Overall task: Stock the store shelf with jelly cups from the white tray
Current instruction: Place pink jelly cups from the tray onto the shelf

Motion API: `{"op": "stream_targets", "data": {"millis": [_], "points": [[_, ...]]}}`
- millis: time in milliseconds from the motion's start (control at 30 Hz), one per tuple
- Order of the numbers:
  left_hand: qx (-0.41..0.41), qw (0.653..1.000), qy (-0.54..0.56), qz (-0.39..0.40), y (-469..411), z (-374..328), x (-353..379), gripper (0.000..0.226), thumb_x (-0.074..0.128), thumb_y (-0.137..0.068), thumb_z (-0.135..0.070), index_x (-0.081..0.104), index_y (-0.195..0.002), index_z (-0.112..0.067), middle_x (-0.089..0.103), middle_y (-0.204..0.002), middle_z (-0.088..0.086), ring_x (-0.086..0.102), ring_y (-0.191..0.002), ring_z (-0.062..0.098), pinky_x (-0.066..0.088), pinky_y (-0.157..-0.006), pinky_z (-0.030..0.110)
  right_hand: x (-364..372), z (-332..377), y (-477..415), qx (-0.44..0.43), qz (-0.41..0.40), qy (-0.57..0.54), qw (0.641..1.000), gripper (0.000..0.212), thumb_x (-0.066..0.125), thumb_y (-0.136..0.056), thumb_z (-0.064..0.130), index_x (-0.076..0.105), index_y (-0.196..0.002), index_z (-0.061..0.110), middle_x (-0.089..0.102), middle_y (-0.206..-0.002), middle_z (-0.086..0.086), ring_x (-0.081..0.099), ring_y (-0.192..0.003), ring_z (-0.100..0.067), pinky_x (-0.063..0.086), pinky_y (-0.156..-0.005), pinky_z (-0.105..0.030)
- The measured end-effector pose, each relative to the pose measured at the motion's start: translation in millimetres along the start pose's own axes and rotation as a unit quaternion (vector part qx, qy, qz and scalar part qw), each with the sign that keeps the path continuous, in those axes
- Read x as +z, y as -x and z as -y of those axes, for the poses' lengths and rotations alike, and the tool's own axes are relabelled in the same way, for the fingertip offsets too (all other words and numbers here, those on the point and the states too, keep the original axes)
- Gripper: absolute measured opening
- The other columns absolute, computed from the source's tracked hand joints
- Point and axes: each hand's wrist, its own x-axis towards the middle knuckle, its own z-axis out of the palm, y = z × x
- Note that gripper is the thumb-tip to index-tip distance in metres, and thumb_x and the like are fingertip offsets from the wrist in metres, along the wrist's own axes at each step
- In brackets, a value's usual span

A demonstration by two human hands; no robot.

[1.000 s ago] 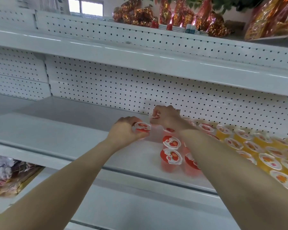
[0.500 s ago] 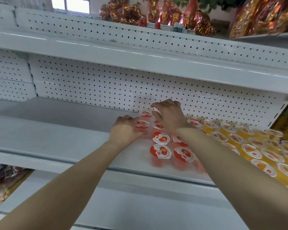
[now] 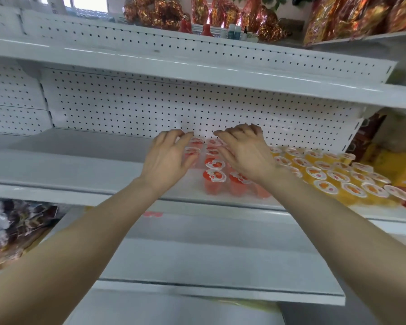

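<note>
Red jelly cups (image 3: 215, 175) with white printed lids stand in rows on the white middle shelf (image 3: 80, 170), reaching back to the pegboard. My left hand (image 3: 168, 158) hovers just left of the rows, fingers spread and relaxed, holding nothing. Over the right part of the red rows is my right hand (image 3: 243, 152), fingers loosely extended, hiding several cups. To the right stand several orange jelly cups (image 3: 333, 177). The white tray is out of view.
A perforated white back panel (image 3: 127, 109) closes the shelf behind. The shelf above (image 3: 197, 71) overhangs; on top sit gold and red foil packs (image 3: 155, 12). Lower left holds bagged goods (image 3: 12, 228). A lower shelf (image 3: 220, 261) juts out below.
Both hands have let go of the red cups they were setting down at the back of the rows and have opened. The view has tilted slightly.
</note>
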Motion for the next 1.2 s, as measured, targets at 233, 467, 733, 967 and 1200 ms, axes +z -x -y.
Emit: {"op": "stream_targets", "data": {"millis": [233, 467, 733, 967, 1200], "points": [[0.062, 0.998, -0.003, -0.022, 54.8, -58.3, -24.5, 0.054, 0.052, -0.089, -0.046, 0.056, -0.131, -0.012, 0.059, -0.122, 0.011, 0.052, -0.109, 0.034, 0.044, -0.096, 0.044, -58.6, 12.0, 96.1, -0.021, -0.039, 0.067, 0.997, 0.041, 0.056, -0.094, 0.038, 0.060, -0.130, 0.020, 0.068, -0.112, -0.003, 0.060, -0.101, -0.031, 0.042, -0.087, -0.044], [0.110, 0.993, 0.032, 0.022, 123.9, -151.6, -12.5, 0.055, 0.057, -0.088, -0.044, 0.054, -0.132, -0.012, 0.058, -0.121, 0.011, 0.052, -0.109, 0.033, 0.043, -0.096, 0.044, -104.3, 11.7, 222.8, 0.022, 0.030, 0.089, 0.995, 0.045, 0.051, -0.096, 0.041, 0.060, -0.132, 0.016, 0.066, -0.116, -0.006, 0.059, -0.103, -0.034, 0.040, -0.090, -0.046], [0.153, 0.978, 0.114, 0.089, 188.0, -263.9, 42.3, 0.051, 0.066, -0.087, -0.037, 0.057, -0.131, -0.012, 0.060, -0.119, 0.011, 0.053, -0.105, 0.033, 0.044, -0.091, 0.042, -131.5, -18.6, 380.5, 0.105, 0.109, 0.087, 0.985, 0.045, 0.053, -0.096, 0.040, 0.058, -0.133, 0.015, 0.065, -0.116, -0.005, 0.058, -0.101, -0.032, 0.038, -0.086, -0.044], [0.185, 0.948, 0.177, 0.188, 236.5, -388.1, 119.3, 0.052, 0.073, -0.081, -0.033, 0.060, -0.126, -0.011, 0.061, -0.114, 0.009, 0.056, -0.099, 0.035, 0.046, -0.083, 0.041, -149.3, -74.8, 541.8, 0.221, 0.181, 0.067, 0.956, 0.040, 0.052, -0.096, 0.035, 0.056, -0.132, 0.018, 0.065, -0.109, -0.007, 0.058, -0.096, -0.034, 0.041, -0.082, -0.045], [0.199, 0.910, 0.217, 0.290, 291.3, -505.9, 210.3, 0.052, 0.072, -0.082, -0.035, 0.059, -0.127, -0.013, 0.060, -0.115, 0.007, 0.056, -0.101, 0.032, 0.050, -0.084, 0.042, -146.4, -152.2, 697.3, 0.337, 0.299, 0.055, 0.891, 0.046, 0.050, -0.093, 0.038, 0.057, -0.132, 0.016, 0.066, -0.114, -0.006, 0.061, -0.096, -0.033, 0.042, -0.084, -0.044]]}}
